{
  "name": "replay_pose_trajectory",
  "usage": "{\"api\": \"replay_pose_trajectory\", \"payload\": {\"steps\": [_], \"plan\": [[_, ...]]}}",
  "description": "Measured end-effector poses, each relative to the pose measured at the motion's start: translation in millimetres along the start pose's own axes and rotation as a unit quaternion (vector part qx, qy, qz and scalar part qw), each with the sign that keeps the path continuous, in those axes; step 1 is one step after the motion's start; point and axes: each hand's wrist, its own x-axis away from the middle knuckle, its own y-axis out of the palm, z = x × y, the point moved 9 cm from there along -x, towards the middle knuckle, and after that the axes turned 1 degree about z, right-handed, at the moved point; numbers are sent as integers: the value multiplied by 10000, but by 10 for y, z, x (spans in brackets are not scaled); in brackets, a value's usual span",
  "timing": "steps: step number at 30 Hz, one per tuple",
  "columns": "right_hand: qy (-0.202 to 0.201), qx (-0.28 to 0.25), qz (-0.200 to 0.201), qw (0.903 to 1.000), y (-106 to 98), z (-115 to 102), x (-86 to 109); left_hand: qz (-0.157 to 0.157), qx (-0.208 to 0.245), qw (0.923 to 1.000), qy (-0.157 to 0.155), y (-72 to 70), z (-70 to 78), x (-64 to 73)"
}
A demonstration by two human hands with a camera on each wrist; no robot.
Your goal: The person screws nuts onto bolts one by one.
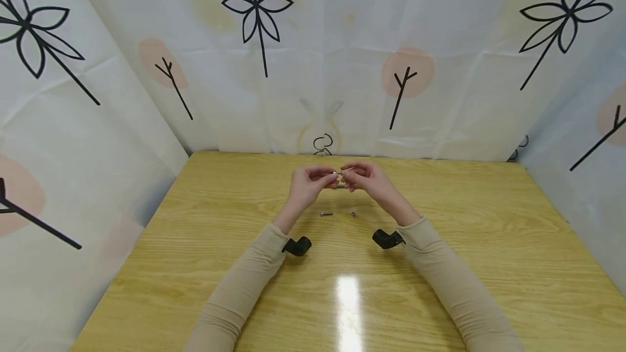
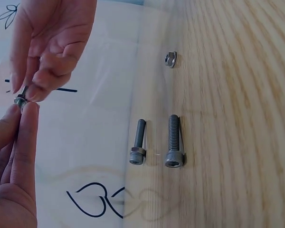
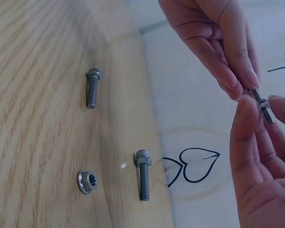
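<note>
Over the far part of the table, both hands meet at one small metal bolt (image 3: 269, 116) with a flanged nut (image 3: 262, 102) partway along its thread. My left hand (image 1: 307, 184) pinches the bolt at its head end, which the fingertips hide. From the other side, my right hand (image 1: 368, 179) has thumb and fingers at the nut; the threaded end shows past it in the right wrist view. Below the hands, a bolt with a nut run up near its head (image 2: 138, 142) lies on the table. Nearer are a plain socket-head bolt (image 1: 326, 214) and a loose flanged nut (image 1: 353, 214).
The wood-grain table (image 1: 440, 276) runs back to a white patterned curtain (image 1: 342, 102), which also hangs at both sides. Black wrist camera mounts (image 1: 297, 246) stick out from the sleeves above the tabletop. A bright light reflection (image 1: 348, 308) lies on the near part.
</note>
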Motion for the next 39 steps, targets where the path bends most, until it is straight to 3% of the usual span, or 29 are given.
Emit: {"api": "replay_pose_trajectory", "payload": {"steps": [3, 10, 17, 24, 31, 39], "plan": [[-65, -86, 20, 9999, -14, -13, 1, -13, -4, 10000, 33, 4, 11, 1], [42, 484, -38, 9988, -14, -21, -3, -62, 2, 10000, 29, 28, 6, -10], [-75, 102, 48, 9999, -36, -33, -7, 32, -13, 10000, -68, 12, -4, -5], [-24, 316, -21, 9995, -11, 28, -21, -30, -41, 10000, 75, 30, -10, 18], [-68, 32, 26, 10000, -25, 8, 2, -20, 71, 10000, -29, 11, -33, -3], [-18, 348, 57, 9994, -20, 39, -36, -27, -92, 10000, -11, 10, -18, -21]]}}
